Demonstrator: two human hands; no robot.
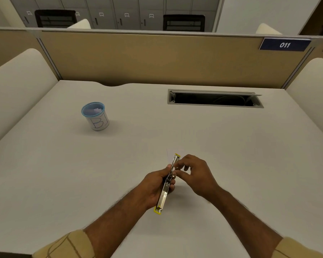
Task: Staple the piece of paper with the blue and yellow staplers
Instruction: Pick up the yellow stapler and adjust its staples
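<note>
Our left hand (155, 187) is wrapped around the middle of the yellow stapler (167, 185), thumb on top and fingers curled beneath, clamped on it. The stapler is swung fully open, so its metal magazine faces up and its two yellow ends point away from us and back toward us. Our right hand (192, 174) sits just beside it, fingertips (177, 167) pinched together at the open channel; whether they hold a strip of staples or only touch the metal, we cannot tell, since the spot is small and blurred.

The paper (175, 155) is hard to make out: only a faint pale edge shows on the table (63, 174) just beyond the hands, toward the near edge and right of centre. No blue stapler is in view.

We judge this a loading or clearing step, and the risks start at the pinch. A strip fed in crooked could jam the channel or break apart and scatter. The spring pusher could snap forward on a fingertip. With the stapler held in the air by one hand, a hard push from the right could twist it loose. The cup (95, 116) toward the far left corner stands well apart, safe from a knock.
</note>
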